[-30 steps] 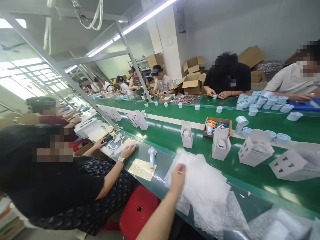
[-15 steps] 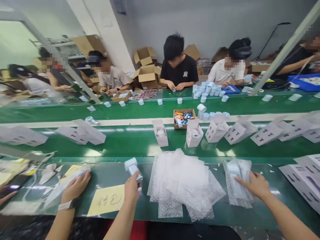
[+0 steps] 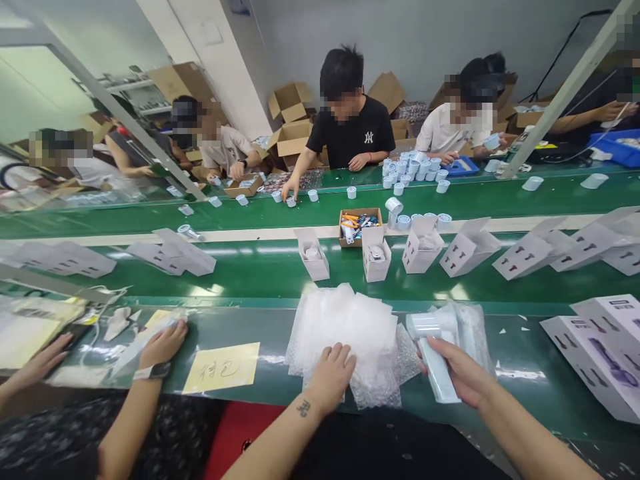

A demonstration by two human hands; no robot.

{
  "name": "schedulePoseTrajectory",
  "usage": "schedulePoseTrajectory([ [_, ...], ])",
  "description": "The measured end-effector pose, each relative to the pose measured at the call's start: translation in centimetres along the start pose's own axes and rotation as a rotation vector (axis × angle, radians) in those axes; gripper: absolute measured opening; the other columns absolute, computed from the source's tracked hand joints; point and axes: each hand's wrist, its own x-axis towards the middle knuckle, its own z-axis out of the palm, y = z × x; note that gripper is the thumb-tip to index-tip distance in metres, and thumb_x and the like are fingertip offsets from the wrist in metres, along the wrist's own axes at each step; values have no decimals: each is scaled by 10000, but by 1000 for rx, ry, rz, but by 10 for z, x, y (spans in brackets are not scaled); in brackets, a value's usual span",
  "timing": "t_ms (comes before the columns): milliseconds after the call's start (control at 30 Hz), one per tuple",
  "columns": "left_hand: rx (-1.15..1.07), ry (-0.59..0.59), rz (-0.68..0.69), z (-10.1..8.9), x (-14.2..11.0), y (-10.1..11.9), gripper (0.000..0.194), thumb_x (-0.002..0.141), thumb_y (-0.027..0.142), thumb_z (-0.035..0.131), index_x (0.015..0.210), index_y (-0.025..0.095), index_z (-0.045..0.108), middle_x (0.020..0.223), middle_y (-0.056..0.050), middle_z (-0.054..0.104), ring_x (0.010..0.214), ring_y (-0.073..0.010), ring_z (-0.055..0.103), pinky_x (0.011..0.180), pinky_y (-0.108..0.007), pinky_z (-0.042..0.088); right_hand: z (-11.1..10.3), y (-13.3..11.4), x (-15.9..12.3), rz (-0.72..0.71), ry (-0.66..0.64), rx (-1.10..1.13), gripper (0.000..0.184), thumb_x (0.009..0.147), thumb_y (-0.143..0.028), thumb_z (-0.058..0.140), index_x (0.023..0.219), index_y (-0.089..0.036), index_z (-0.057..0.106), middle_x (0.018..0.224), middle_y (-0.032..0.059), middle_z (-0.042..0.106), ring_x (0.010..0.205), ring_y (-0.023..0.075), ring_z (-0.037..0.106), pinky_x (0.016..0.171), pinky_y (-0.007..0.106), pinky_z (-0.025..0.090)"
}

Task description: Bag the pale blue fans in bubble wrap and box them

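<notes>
My left hand (image 3: 334, 379) lies on a pile of bubble-wrap bags (image 3: 345, 320), fingers stretched out flat over the top bags. In my right hand (image 3: 463, 370) is a light-blue handheld device (image 3: 439, 370) with a wide cylindrical head and a straight handle; my fingers are closed round the handle. It is at the right edge of the pile, partly in front of a bubble-wrapped device (image 3: 474, 333) lying on the bench.
White open boxes (image 3: 375, 257) stand along the green conveyor (image 3: 250, 267). Larger printed boxes (image 3: 600, 357) sit at the right. A handwritten yellow note (image 3: 221, 368) lies left of me, beside a co-worker's hand (image 3: 165, 343). Other people work across the belt among light-blue cups (image 3: 413, 167).
The device has passed from my left hand to my right. My left hand has moved right onto the bags. My right hand has left the wrapped device. A co-worker opposite reaches for a cup.
</notes>
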Motion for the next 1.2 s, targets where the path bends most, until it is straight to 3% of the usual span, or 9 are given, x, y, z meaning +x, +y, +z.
schedulePoseTrajectory([
  [67, 65, -38, -54, 2, 2, -8, 262, 820, 71, 469, 1011, 146, 633, 1074, -157, 626, 1050, -297, 538, 921, -450, 412, -15, -8, -11, 38, -46, -13, 252, 706, -282, 775, 867, -169, 618, 708, 10, 654, 615, 139, 619, 606, 262, 561],
  [167, -147, 122, -179, -8, 14, 9, 247, 891, 163, 413, 928, 178, 657, 919, -108, 658, 879, -237, 593, 794, -336, 444, -18, -10, -31, 65, -193, -19, 345, 669, -239, 793, 956, -160, 617, 738, 22, 656, 653, 145, 621, 626, 272, 563],
  [433, -777, 303, -183, -33, 35, 74, 114, 737, 179, 537, 641, 165, 598, 673, -15, 618, 653, -148, 547, 592, -237, 365, 20, 4, -46, 166, -610, -23, 644, 616, -203, 787, 1200, -199, 517, 866, 41, 648, 713, 192, 637, 520, 297, 563],
  [567, -979, 373, -419, -32, 30, 80, 111, 687, 176, 541, 579, 171, 518, 530, 26, 495, 544, -122, 460, 533, -231, 349, 18, 6, -42, 145, -513, -7, 443, 676, -212, 758, 1080, -154, 587, 813, 47, 659, 697, 182, 641, 500, 270, 559],
  [700, -838, 575, -279, -60, 10, 83, 155, 766, 297, 568, 678, 171, 584, 690, -22, 584, 705, -156, 544, 669, -266, 425, -11, 6, -44, 162, -389, 138, 320, 664, -210, 787, 942, -146, 642, 770, 44, 681, 659, 182, 659, 470, 255, 556],
  [867, -869, 211, -269, -105, 29, 37, 141, 805, 305, 540, 790, 166, 564, 611, 18, 561, 535, -118, 543, 520, -224, 416, -43, 1, -35, 206, -316, 307, 309, 664, -179, 787, 926, -76, 658, 780, 87, 699, 703, 184, 683, 589, 270, 593],
  [967, -629, 187, -336, -116, 72, -7, 83, 764, 210, 584, 700, 162, 562, 583, 21, 542, 556, -125, 535, 539, -233, 415, -40, 3, -27, 234, -258, 384, 262, 721, -151, 722, 961, -82, 643, 791, 97, 706, 720, 188, 691, 600, 270, 594],
  [1067, -482, 286, -358, -110, 99, -22, 40, 759, 132, 584, 744, 168, 577, 712, -28, 596, 756, -184, 570, 722, -309, 453, -26, 11, -24, 191, -139, 395, 174, 796, -130, 643, 962, -86, 623, 766, 109, 712, 655, 179, 686, 610, 279, 594],
  [1200, -336, 360, -283, -60, 81, 10, 89, 858, 169, 485, 889, 179, 568, 979, -93, 597, 1015, -225, 512, 926, -380, 400, -19, 20, -26, 133, 38, 423, 109, 843, -114, 589, 948, -89, 601, 748, 113, 720, 643, 185, 687, 646, 303, 598],
])
